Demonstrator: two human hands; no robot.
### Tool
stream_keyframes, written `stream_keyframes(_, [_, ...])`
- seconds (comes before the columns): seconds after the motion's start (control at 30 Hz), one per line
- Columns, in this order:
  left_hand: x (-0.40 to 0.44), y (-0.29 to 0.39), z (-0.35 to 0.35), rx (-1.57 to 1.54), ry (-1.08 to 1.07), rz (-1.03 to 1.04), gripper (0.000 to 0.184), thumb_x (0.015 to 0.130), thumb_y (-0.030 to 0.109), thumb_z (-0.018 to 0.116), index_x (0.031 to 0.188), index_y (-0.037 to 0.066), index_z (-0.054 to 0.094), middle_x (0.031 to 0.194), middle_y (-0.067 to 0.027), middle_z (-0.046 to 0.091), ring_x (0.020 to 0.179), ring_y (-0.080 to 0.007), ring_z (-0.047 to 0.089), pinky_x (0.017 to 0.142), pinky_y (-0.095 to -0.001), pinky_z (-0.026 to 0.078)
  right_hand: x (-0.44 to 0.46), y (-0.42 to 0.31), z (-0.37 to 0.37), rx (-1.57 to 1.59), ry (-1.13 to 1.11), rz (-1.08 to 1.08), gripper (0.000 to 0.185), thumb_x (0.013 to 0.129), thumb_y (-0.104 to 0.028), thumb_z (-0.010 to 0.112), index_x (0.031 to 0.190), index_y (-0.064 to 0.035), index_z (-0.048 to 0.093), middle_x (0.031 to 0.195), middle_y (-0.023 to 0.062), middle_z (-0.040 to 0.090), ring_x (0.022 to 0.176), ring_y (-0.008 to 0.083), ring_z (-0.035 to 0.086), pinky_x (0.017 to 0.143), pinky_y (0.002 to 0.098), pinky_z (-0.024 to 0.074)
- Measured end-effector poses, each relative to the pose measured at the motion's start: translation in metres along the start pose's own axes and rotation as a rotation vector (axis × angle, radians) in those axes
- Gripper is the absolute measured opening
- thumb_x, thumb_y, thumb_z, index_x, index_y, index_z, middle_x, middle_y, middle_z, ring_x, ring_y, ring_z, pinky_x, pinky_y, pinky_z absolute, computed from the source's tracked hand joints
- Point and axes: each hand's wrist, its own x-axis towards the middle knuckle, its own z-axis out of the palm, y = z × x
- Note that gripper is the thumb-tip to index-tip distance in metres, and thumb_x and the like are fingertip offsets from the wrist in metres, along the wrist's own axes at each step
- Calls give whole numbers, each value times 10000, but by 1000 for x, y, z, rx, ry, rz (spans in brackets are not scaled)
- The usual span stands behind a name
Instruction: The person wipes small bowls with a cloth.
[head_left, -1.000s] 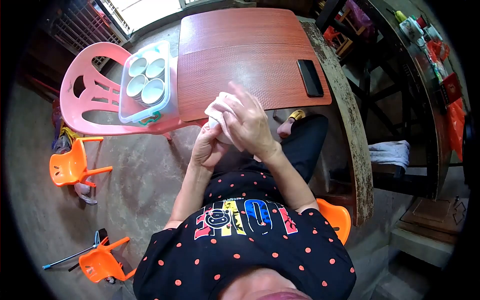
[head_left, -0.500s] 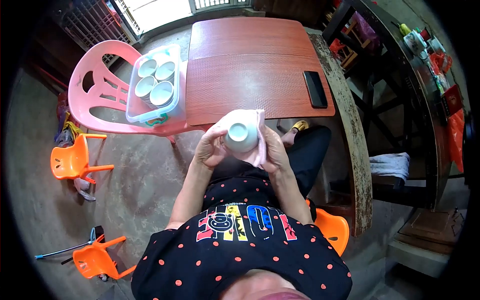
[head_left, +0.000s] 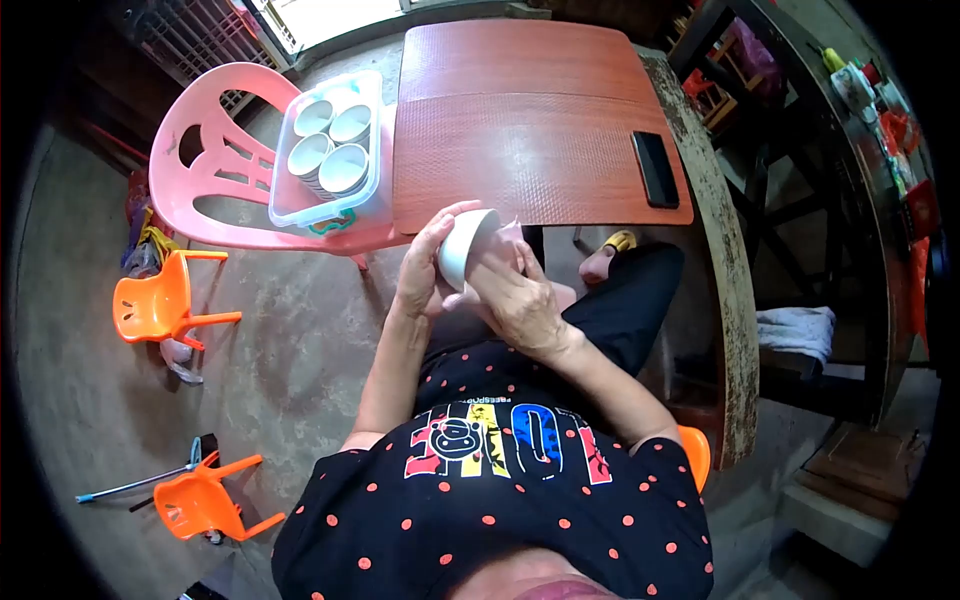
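A white bowl (head_left: 457, 252) is tilted on its side in front of my lap, its mouth facing right. My left hand (head_left: 420, 268) grips it from the left, with fingers along its outer wall. From the right, my right hand (head_left: 528, 308) presses a pink cloth (head_left: 508, 238) into the bowl's mouth. Its fingertips are partly hidden by the cloth and the rim. Part of the cloth also hangs below the bowl near my left palm.
A clear plastic bin (head_left: 284, 213) with stacks of white bowls (head_left: 345, 168) stands on a pink chair (head_left: 180, 205). Beside it is a reddish-brown table (head_left: 520, 150) with a black phone (head_left: 655, 170). Orange stools (head_left: 160, 300) stand on the floor at left. A worn wooden bench (head_left: 735, 340) is on the right.
The bowl has turned from showing its base to lying sideways with its mouth to the right. My right hand has moved from the cloth's outer side to the bowl's mouth. The view has shifted slightly.
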Motion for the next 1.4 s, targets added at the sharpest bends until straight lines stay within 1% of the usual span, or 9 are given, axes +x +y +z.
stream_keyframes(0.43, [5, -7, -2, -123, 211, -54, 314, 905, 296, 500, 973, 16, 625, 911, -101, 662, 842, -199, 627, 787, -329, 520, -3, 8, 5, -91, -13, -3, 570, 769, -401, 654, 1134, 24, 549, 1115, 192, 593, 1132, 304, 534, 1053, 443, 303])
stream_keyframes(0.57, [5, -13, 3, 96, 68, 100, 432, 902, 334, 426, 1132, -12, 541, 1013, -128, 622, 904, -225, 617, 845, -351, 499, -18, 9, 3, 1180, -397, 647, 387, 890, -282, 521, 1138, 16, 535, 1029, 163, 598, 1030, 211, 566, 974, 322, 369])
stream_keyframes(0.63, [5, -21, 10, 175, 187, 227, 451, 901, 337, 394, 1142, -20, 526, 996, -137, 620, 915, -246, 614, 842, -365, 501, -10, 4, 13, 1657, 54, 669, 344, 899, -243, 467, 1146, -12, 528, 1006, 81, 599, 944, 141, 558, 865, 303, 431])
stream_keyframes(0.73, [-5, -15, 23, 87, 73, 128, 460, 896, 328, 383, 1153, -33, 510, 1022, -167, 612, 915, -306, 607, 835, -418, 497, 1, -9, -18, 1005, -315, 523, 400, 848, -172, 512, 1173, 55, 463, 1065, 158, 576, 1037, 228, 552, 979, 330, 371])
stream_keyframes(0.83, [2, -4, -1, -24, 79, 4, 431, 906, 293, 401, 1136, -48, 532, 1061, -158, 609, 957, -263, 593, 901, -379, 454, -6, 1, 9, 28, 49, -72, 352, 762, -108, 607, 1087, 9, 536, 1089, 179, 577, 1094, 332, 541, 1000, 405, 381])
stream_keyframes(0.97, [4, -13, 4, 223, 237, 178, 417, 915, 281, 391, 1136, -41, 538, 1047, -141, 616, 959, -226, 589, 892, -334, 451, -14, -1, 16, 141, 173, 19, 213, 795, -84, 586, 984, 11, 561, 896, 182, 596, 927, 315, 604, 925, 437, 436])
stream_keyframes(1.13, [1, -19, 7, 789, 144, 554, 506, 906, 340, 343, 1190, -55, 480, 1082, -163, 580, 1020, -250, 558, 913, -344, 428, 12, -11, -6, 1604, 312, 783, 209, 921, -192, 530, 997, -11, 600, 821, 228, 598, 811, 196, 651, 667, 305, 496])
stream_keyframes(1.3, [0, 6, 12, 274, 114, 147, 464, 922, 336, 321, 1134, -17, 536, 1042, -125, 613, 941, -214, 592, 848, -340, 471, 3, -11, -1, 373, 140, 15, 309, 779, -18, 589, 1084, 29, 567, 928, 203, 603, 958, 336, 602, 873, 416, 468])
stream_keyframes(1.4, [5, 1, 12, 267, 188, 170, 422, 902, 316, 416, 1125, -23, 530, 985, -144, 623, 896, -229, 620, 796, -332, 515, 2, -1, 0, 289, 126, 41, 311, 783, -39, 592, 1080, 41, 547, 992, 187, 590, 957, 367, 582, 857, 442, 468])
